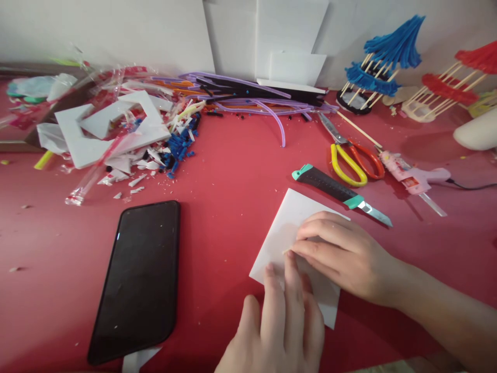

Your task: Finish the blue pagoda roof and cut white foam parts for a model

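Observation:
A white foam board piece (pixel 272 243) lies at an angle on the red table. Over its right part is my right hand (pixel 353 254), its fingertips pinched together at the middle of the board. The pale tip of a thin stick (pixel 287 251) peeks out at that pinch; the rest of it is hidden. My left hand (pixel 283 326) comes from below with its fingers spread, fingertips resting on the board and the index beside the stick's tip. Just beyond the board lies a black-and-green utility knife (pixel 326 184) with its blade out.
Scissors (pixel 349 155) and a pink glue gun (pixel 417 178) lie at the right. Blue (pixel 373 77) and red (pixel 446 88) stick-built models stand behind. A black phone (pixel 137 280) lies at left, below a scrap pile (pixel 116 129). Purple and black pipe cleaners (pixel 248 96) lie along the wall.

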### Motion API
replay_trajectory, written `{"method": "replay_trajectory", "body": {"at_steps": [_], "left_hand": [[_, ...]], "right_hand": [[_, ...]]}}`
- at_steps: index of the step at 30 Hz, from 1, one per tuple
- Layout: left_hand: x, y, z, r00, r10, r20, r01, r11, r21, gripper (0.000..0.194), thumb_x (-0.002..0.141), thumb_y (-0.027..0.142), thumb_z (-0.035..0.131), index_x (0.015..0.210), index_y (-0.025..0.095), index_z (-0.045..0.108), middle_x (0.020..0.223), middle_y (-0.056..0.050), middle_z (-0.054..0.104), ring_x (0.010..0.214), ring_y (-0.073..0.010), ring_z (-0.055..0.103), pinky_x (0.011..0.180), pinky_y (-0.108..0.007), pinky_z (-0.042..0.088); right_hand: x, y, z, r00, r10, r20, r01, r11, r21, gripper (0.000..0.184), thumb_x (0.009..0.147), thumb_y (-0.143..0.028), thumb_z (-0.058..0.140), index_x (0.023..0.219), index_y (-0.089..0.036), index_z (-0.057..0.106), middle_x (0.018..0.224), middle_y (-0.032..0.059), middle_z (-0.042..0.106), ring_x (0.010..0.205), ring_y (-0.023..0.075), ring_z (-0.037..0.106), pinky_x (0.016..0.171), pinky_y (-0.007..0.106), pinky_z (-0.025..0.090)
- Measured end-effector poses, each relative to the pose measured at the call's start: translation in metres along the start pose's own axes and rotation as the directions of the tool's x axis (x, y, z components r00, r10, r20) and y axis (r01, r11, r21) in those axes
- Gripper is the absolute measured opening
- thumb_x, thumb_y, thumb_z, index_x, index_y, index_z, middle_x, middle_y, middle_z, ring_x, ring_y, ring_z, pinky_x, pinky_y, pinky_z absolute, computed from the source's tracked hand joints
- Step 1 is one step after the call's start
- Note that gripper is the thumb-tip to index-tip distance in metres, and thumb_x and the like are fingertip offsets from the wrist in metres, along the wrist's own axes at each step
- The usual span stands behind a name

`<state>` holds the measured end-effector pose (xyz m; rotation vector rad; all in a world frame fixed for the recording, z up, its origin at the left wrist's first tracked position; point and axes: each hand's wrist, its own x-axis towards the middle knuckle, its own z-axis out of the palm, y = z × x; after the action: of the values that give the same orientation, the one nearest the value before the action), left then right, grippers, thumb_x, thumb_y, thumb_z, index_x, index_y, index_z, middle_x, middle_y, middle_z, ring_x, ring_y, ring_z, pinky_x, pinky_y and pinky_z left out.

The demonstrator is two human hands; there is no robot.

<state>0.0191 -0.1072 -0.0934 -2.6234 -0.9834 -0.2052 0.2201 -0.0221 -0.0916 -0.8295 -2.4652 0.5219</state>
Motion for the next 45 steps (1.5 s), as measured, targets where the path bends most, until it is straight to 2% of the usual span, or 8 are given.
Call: {"method": "replay_trajectory", "body": {"at_steps": [14, 18, 21, 29, 33, 38, 41, 45], "left_hand": [[0.002, 0.001, -0.003, 1.000, -0.008, 0.028, 0.009, 1.000, -0.009, 0.031, 0.093, 0.013, 0.050, 0.121, 0.011, 0.061, 0.129, -0.016, 0.067, 0.108, -0.0314, 0.067, 0.064, -0.033, 0.059], [0.003, 0.000, -0.003, 1.000, -0.015, 0.024, 0.015, 1.000, -0.009, 0.032, 0.092, 0.013, 0.055, 0.123, 0.009, 0.061, 0.129, -0.019, 0.066, 0.108, -0.0325, 0.067, 0.064, -0.033, 0.059], [0.003, -0.002, -0.003, 1.000, 0.010, 0.018, -0.010, 1.000, -0.001, 0.032, 0.091, 0.011, 0.055, 0.122, 0.008, 0.061, 0.129, -0.021, 0.066, 0.107, -0.0340, 0.068, 0.061, -0.033, 0.060], [0.004, -0.002, -0.002, 1.000, 0.008, 0.006, -0.008, 1.000, -0.009, 0.031, 0.092, 0.011, 0.052, 0.121, 0.007, 0.062, 0.128, -0.022, 0.066, 0.104, -0.0343, 0.069, 0.059, -0.033, 0.061], [0.004, -0.002, -0.002, 1.000, 0.009, -0.007, -0.009, 1.000, -0.009, 0.031, 0.092, 0.011, 0.051, 0.121, 0.007, 0.062, 0.127, -0.022, 0.066, 0.103, -0.0340, 0.070, 0.059, -0.033, 0.061], [0.004, -0.002, -0.001, 1.000, 0.015, -0.009, -0.015, 1.000, 0.005, 0.032, 0.092, 0.011, 0.048, 0.121, 0.008, 0.061, 0.125, -0.021, 0.067, 0.101, -0.0333, 0.070, 0.059, -0.033, 0.061], [0.004, -0.001, -0.001, 1.000, 0.004, -0.012, -0.004, 1.000, 0.007, 0.032, 0.093, 0.013, 0.048, 0.121, 0.008, 0.062, 0.125, -0.021, 0.068, 0.103, -0.0332, 0.069, 0.060, -0.033, 0.060], [0.003, 0.002, 0.000, 1.000, -0.010, -0.004, 0.010, 1.000, -0.001, 0.032, 0.092, 0.014, 0.052, 0.122, 0.008, 0.061, 0.128, -0.022, 0.066, 0.106, -0.0349, 0.067, 0.061, -0.034, 0.059]], "right_hand": [[0.002, 0.005, -0.008, 0.999, 0.045, -0.013, -0.046, 0.998, -0.045, 0.014, 0.097, -0.018, 0.055, 0.100, -0.019, 0.069, 0.096, 0.0061, 0.067, 0.092, 0.0190, 0.063, 0.084, 0.036, 0.053], [-0.002, 0.033, -0.029, 0.931, 0.226, -0.286, -0.310, 0.904, -0.294, 0.033, 0.092, -0.039, 0.064, 0.118, -0.019, 0.064, 0.107, 0.0121, 0.068, 0.101, 0.0287, 0.063, 0.089, 0.045, 0.052], [-0.009, 0.059, -0.041, 0.893, 0.323, -0.314, -0.438, 0.786, -0.437, 0.047, 0.087, -0.054, 0.065, 0.116, -0.017, 0.066, 0.106, 0.0148, 0.068, 0.104, 0.0364, 0.061, 0.094, 0.057, 0.047], [-0.013, 0.071, -0.036, 0.954, 0.233, -0.190, -0.301, 0.760, -0.576, 0.028, 0.093, -0.042, 0.058, 0.101, -0.016, 0.066, 0.100, 0.0151, 0.064, 0.104, 0.0353, 0.059, 0.092, 0.055, 0.048], [-0.010, 0.053, -0.037, 0.850, 0.370, -0.375, -0.497, 0.798, -0.341, 0.027, 0.097, -0.037, 0.052, 0.113, -0.017, 0.059, 0.105, 0.0163, 0.066, 0.103, 0.0341, 0.062, 0.087, 0.052, 0.050], [-0.001, 0.033, -0.065, 0.611, 0.671, -0.420, -0.441, 0.729, 0.523, 0.033, 0.102, -0.040, 0.034, 0.105, -0.027, 0.064, 0.096, 0.0096, 0.065, 0.065, 0.0189, 0.056, 0.059, 0.040, 0.046], [0.001, 0.032, -0.080, 0.623, 0.706, -0.338, -0.366, 0.645, 0.671, 0.055, 0.103, -0.042, 0.014, 0.099, -0.029, 0.067, 0.094, 0.0101, 0.061, 0.052, 0.0135, 0.040, 0.045, 0.038, 0.030], [-0.004, 0.038, -0.078, 0.779, 0.561, -0.279, -0.318, 0.738, 0.595, 0.063, 0.102, -0.053, 0.005, 0.101, -0.033, 0.064, 0.097, 0.0093, 0.061, 0.074, 0.0183, 0.059, 0.048, 0.036, 0.039]]}}
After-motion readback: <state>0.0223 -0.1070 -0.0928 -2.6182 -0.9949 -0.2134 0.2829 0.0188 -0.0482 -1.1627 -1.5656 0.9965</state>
